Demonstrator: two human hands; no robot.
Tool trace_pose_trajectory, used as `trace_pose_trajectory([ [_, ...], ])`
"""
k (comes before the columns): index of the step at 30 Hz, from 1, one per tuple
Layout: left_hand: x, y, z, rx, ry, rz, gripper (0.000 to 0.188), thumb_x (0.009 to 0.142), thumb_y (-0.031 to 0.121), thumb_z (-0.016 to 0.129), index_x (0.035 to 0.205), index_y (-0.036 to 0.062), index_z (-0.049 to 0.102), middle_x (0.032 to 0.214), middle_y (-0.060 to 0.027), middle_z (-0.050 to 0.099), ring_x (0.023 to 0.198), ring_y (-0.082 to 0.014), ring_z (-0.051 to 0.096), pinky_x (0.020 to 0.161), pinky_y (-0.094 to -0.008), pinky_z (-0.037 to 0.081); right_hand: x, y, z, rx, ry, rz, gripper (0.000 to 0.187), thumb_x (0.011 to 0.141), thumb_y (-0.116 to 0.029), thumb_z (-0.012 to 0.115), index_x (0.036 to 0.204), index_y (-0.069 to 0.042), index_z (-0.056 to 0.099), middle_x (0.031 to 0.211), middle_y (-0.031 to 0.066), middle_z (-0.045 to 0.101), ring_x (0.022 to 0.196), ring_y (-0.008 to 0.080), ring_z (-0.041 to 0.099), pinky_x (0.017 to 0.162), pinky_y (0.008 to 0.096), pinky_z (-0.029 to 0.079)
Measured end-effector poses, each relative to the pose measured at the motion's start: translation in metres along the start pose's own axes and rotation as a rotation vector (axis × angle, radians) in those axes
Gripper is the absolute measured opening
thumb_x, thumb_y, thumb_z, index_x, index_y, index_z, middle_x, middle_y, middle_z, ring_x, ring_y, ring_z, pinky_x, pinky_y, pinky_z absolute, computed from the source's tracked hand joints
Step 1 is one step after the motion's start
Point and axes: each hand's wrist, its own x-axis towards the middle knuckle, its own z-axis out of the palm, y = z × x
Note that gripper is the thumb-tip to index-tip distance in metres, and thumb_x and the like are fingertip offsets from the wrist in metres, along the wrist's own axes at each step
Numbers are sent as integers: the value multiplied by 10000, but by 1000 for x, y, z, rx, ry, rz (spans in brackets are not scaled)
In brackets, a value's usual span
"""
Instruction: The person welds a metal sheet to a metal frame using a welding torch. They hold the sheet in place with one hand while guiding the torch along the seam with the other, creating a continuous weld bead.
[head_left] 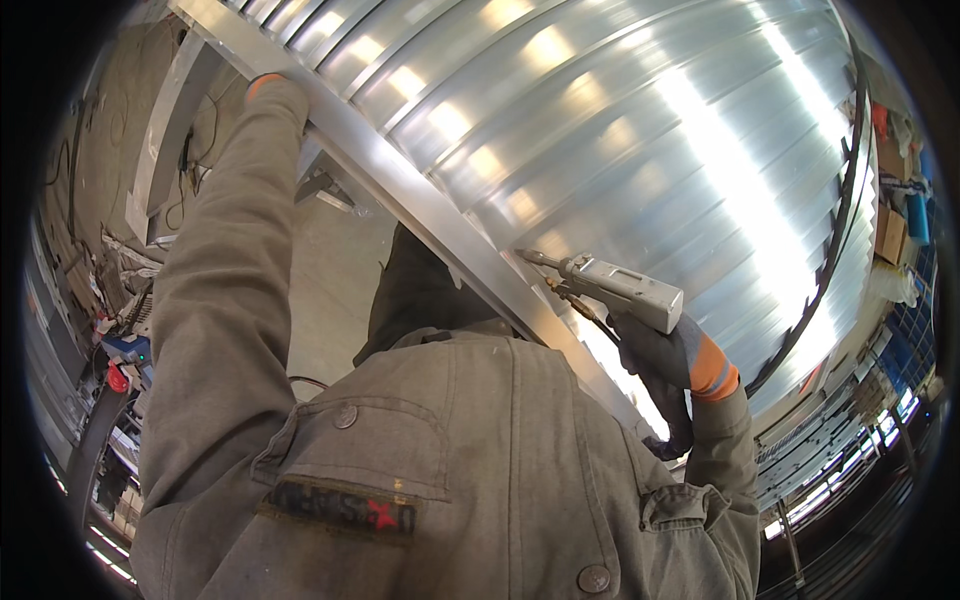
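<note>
In my right hand, gloved in dark grey with an orange cuff, is a boxy silver welding gun with a narrow nozzle and a thin feed tube beneath it. My fingers are wrapped round its grip. The nozzle points left, at the seam where a ribbed shiny metal panel meets a flat metal frame bar; whether it touches cannot be made out. My left arm reaches far up to the bar's upper left part. Only the orange cuff of my left hand shows there; its fingers are hidden.
A metal support leg stands under the bar at upper left. A black cable runs along the panel's right edge. Tools and a red item lie at far left. Cardboard boxes and stacked metal profiles stand to the right.
</note>
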Motion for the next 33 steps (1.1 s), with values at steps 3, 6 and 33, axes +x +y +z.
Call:
trace_pose_trajectory([
  [3, 2, -1, 0, 3, 1, -6, 513, 1115, 446, 624, 1555, 200, 717, 1576, -74, 725, 1451, -279, 682, 1236, -421, 502, 6, 6, 1, -31, -3, 16, 531, 1135, -373, 711, 1512, -3, 668, 797, 34, 693, 699, 114, 654, 627, 324, 539],
  [6, 4, -1, -1, 45, -7, 4, 514, 1118, 448, 614, 1558, 201, 715, 1581, -77, 721, 1458, -284, 677, 1237, -423, 500, 10, 12, 0, -32, -25, -18, 551, 1139, -375, 706, 1547, -9, 651, 808, 36, 695, 704, 105, 649, 631, 323, 541],
  [33, 11, -5, -4, 40, -13, 13, 529, 1108, 469, 607, 1555, 208, 718, 1594, -76, 712, 1473, -288, 668, 1242, -431, 500, 27, 2, -12, -42, -164, -94, 633, 1141, -328, 681, 1692, -54, 535, 1111, 42, 724, 754, 91, 615, 681, 308, 566],
])
